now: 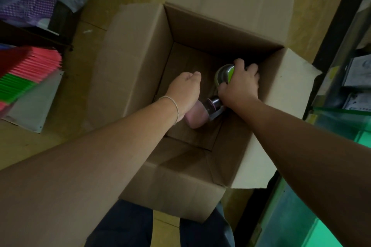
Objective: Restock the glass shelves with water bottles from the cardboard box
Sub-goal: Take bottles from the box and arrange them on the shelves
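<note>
both hands are lowered into the cardboard box (138,50). the green bottle (224,74) is clasped by the right hand (239,84) near the box's right wall. the pink bottle (195,114), lying on the box floor, is partly covered by the left hand (184,90), whose grip cannot be told. glass shelves (341,122) are seen at right.

Inside the cardboard box (138,50), the far-left floor is lying bare and open from above. The pink bottle (195,115) and green bottle (225,74) are crowding the box's right side, where both hands are filling the remaining room.
</note>
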`<control>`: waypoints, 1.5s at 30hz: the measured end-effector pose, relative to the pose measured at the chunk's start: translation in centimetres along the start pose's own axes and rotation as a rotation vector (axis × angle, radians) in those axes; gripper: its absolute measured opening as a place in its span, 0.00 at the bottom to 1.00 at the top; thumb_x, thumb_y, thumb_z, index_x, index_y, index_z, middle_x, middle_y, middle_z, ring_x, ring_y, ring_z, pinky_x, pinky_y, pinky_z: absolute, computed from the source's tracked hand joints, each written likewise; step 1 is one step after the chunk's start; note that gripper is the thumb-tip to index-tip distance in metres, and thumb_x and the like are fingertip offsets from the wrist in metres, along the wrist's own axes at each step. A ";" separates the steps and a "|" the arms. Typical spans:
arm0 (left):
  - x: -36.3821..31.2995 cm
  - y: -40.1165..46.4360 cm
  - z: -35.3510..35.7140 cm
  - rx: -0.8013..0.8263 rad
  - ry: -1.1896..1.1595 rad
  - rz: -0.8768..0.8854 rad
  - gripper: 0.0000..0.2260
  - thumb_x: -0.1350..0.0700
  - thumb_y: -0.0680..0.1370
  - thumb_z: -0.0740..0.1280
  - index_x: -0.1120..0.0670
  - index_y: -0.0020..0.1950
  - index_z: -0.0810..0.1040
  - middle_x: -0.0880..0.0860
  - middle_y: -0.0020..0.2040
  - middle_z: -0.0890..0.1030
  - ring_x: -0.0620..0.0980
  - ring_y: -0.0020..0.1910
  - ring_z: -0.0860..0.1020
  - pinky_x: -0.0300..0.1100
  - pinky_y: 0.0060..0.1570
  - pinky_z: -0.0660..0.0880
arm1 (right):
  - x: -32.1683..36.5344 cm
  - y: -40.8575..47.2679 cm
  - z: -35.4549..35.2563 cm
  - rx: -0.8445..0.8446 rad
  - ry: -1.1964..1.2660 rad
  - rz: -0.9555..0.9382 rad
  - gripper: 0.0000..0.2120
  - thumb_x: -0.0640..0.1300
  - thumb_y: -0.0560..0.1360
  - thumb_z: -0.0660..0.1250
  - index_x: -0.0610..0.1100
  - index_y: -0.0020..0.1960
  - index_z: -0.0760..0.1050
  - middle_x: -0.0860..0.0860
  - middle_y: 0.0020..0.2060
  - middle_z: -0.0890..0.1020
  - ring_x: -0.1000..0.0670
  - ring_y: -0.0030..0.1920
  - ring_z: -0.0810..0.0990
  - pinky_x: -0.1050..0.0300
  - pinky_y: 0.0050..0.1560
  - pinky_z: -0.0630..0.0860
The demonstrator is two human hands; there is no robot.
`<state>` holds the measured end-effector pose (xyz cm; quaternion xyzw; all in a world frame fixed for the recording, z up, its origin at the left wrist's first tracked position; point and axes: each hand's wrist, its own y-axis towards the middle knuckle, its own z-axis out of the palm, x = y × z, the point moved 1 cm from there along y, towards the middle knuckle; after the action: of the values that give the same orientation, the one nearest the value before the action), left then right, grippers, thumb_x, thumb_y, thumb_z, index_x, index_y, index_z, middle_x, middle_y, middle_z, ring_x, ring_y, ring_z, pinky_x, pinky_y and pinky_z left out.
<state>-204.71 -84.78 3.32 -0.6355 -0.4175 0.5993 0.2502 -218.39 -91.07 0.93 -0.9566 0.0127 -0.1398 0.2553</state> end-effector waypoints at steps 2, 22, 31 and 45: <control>-0.9 -1.2 -0.3 -0.006 -0.010 0.018 0.09 0.46 0.81 0.57 0.46 0.58 0.71 0.45 0.49 0.75 0.50 0.57 0.76 0.55 0.62 0.73 | 0.4 -1.2 -1.5 -0.024 0.027 -0.038 0.30 0.44 0.71 0.68 0.44 0.70 0.62 0.39 0.64 0.65 0.35 0.64 0.67 0.41 0.63 0.70; -17.4 -26.9 -7.5 0.047 -0.002 0.112 0.14 0.48 0.82 0.56 0.55 0.60 0.73 0.54 0.51 0.75 0.55 0.53 0.74 0.52 0.60 0.72 | 10.4 -25.9 -30.2 -0.195 0.220 -0.271 0.32 0.50 0.71 0.71 0.53 0.72 0.63 0.49 0.61 0.68 0.47 0.60 0.71 0.52 0.58 0.75; -26.7 -40.5 -10.5 0.245 -0.049 0.363 0.11 0.53 0.80 0.57 0.55 0.45 0.77 0.62 0.54 0.81 0.53 0.44 0.79 0.48 0.46 0.76 | 14.8 -37.0 -42.5 -0.498 0.233 -0.233 0.32 0.51 0.71 0.71 0.53 0.72 0.63 0.50 0.58 0.68 0.50 0.56 0.71 0.57 0.52 0.73; -31.7 -63.0 -3.8 0.612 -0.071 0.461 0.12 0.52 0.81 0.59 0.54 0.39 0.72 0.55 0.35 0.76 0.53 0.35 0.73 0.44 0.36 0.68 | 11.0 -54.0 -55.7 -0.998 0.237 -0.036 0.30 0.53 0.71 0.71 0.50 0.70 0.67 0.48 0.60 0.71 0.50 0.55 0.72 0.59 0.52 0.73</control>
<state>-213.44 -77.28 72.99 -0.5877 -0.0739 0.7582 0.2724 -225.66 -72.15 76.61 -0.9395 0.0903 -0.2288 -0.2383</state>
